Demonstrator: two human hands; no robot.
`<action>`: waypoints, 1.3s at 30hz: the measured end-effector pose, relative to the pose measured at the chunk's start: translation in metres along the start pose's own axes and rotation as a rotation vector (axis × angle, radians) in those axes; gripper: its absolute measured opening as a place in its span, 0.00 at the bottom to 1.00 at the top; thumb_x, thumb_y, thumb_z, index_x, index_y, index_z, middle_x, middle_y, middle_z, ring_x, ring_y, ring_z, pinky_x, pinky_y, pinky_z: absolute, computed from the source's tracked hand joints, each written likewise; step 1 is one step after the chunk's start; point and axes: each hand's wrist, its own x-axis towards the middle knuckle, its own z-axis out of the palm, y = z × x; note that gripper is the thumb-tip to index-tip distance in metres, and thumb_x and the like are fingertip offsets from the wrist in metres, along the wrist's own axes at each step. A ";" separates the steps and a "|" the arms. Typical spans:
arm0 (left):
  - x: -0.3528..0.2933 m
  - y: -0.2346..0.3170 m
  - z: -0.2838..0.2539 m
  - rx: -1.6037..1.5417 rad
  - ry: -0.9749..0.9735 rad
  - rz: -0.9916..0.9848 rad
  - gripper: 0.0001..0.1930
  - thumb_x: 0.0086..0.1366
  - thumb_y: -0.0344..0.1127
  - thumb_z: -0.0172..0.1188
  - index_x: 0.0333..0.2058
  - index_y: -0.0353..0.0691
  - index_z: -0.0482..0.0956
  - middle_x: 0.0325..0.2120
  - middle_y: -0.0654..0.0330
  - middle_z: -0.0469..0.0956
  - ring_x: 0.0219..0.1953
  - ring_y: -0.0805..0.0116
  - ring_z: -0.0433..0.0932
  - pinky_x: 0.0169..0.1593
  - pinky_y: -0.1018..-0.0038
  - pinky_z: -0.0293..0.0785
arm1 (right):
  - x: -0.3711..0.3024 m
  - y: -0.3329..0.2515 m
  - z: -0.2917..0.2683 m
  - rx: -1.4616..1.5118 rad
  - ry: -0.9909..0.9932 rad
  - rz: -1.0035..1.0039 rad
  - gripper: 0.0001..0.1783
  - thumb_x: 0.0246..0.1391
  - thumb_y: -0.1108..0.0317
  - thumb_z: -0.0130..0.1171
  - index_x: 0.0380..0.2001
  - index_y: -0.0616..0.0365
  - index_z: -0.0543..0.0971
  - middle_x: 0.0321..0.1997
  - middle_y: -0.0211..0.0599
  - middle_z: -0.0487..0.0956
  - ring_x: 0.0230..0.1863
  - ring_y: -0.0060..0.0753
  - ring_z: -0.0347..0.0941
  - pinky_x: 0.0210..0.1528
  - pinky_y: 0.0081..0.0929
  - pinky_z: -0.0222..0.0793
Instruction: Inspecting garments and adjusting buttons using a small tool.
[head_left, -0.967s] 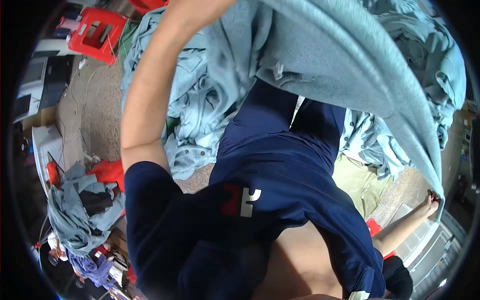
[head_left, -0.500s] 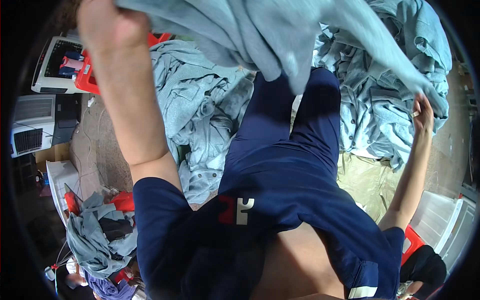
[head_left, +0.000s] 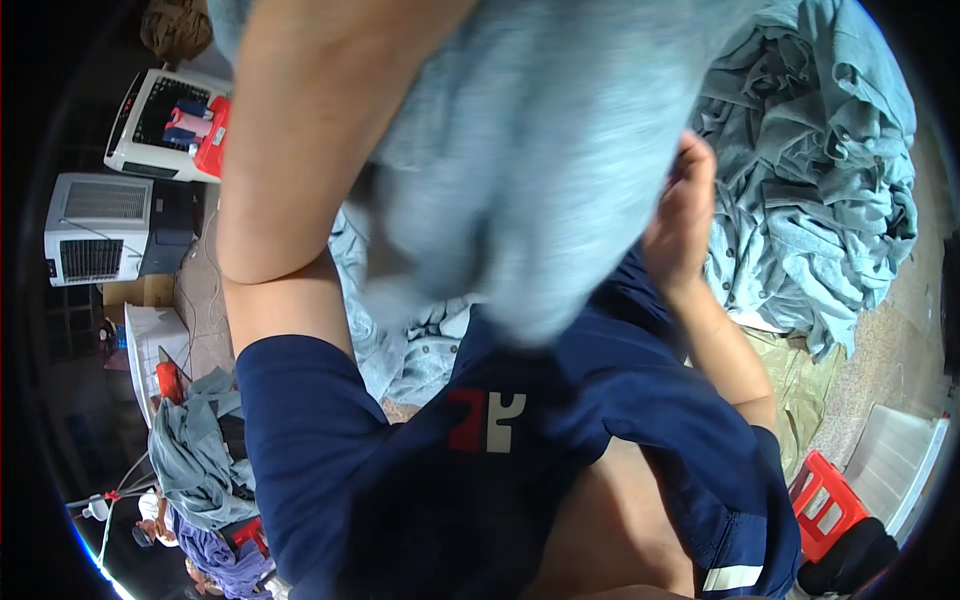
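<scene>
A grey-blue garment (head_left: 520,170), blurred by motion, hangs in front of my body and covers much of the upper middle. My left forearm (head_left: 320,120) rises past the top edge of the picture, so my left hand is out of sight. My right hand (head_left: 685,215) is at the garment's right edge with its fingers curled against the cloth; the fingertips are partly hidden. A large heap of similar grey-blue knit garments (head_left: 790,190), some with buttons, lies at the right. More of these garments (head_left: 415,350) show under the hanging cloth, beside my left thigh.
To the left stand white air coolers (head_left: 100,205), with a red stool (head_left: 212,140) holding spools close by. Grey-blue clothes (head_left: 200,460) are piled at the lower left, near other people. An olive sheet (head_left: 785,375), a red stool (head_left: 825,505) and a white bin (head_left: 890,465) are at the right.
The garment has swung down and toward my body. My right hand has moved inward from the far right to the cloth's edge. My left hand has gone out of the picture at the top.
</scene>
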 end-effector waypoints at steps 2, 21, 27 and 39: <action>0.005 -0.008 0.011 0.046 -0.026 0.081 0.14 0.58 0.33 0.64 0.41 0.34 0.79 0.32 0.52 0.81 0.31 0.57 0.82 0.36 0.71 0.77 | -0.022 -0.004 0.011 -0.139 -0.086 0.137 0.53 0.39 0.50 0.71 0.63 0.59 0.53 0.56 0.36 0.65 0.61 0.32 0.59 0.62 0.33 0.57; -0.073 -0.014 -0.022 0.531 -0.585 -0.177 0.19 0.63 0.33 0.58 0.53 0.35 0.76 0.50 0.49 0.77 0.56 0.57 0.74 0.59 0.64 0.68 | -0.005 -0.188 -0.152 -0.503 -0.302 0.401 0.22 0.26 0.58 0.65 0.23 0.65 0.72 0.27 0.33 0.75 0.27 0.25 0.70 0.31 0.21 0.63; -0.110 -0.213 0.022 0.122 -0.750 -0.920 0.18 0.64 0.41 0.56 0.48 0.38 0.79 0.44 0.53 0.80 0.48 0.62 0.76 0.49 0.67 0.72 | 0.033 -0.034 -0.213 -0.744 -0.118 0.544 0.11 0.52 0.70 0.60 0.40 0.61 0.78 0.38 0.25 0.78 0.41 0.19 0.71 0.45 0.17 0.65; -0.237 -0.166 0.058 0.274 -0.732 -0.654 0.11 0.59 0.26 0.59 0.42 0.32 0.77 0.42 0.49 0.77 0.44 0.56 0.78 0.47 0.67 0.75 | -0.104 -0.016 -0.141 -1.139 0.088 0.081 0.08 0.44 0.82 0.56 0.30 0.62 0.75 0.33 0.39 0.75 0.36 0.36 0.74 0.36 0.25 0.68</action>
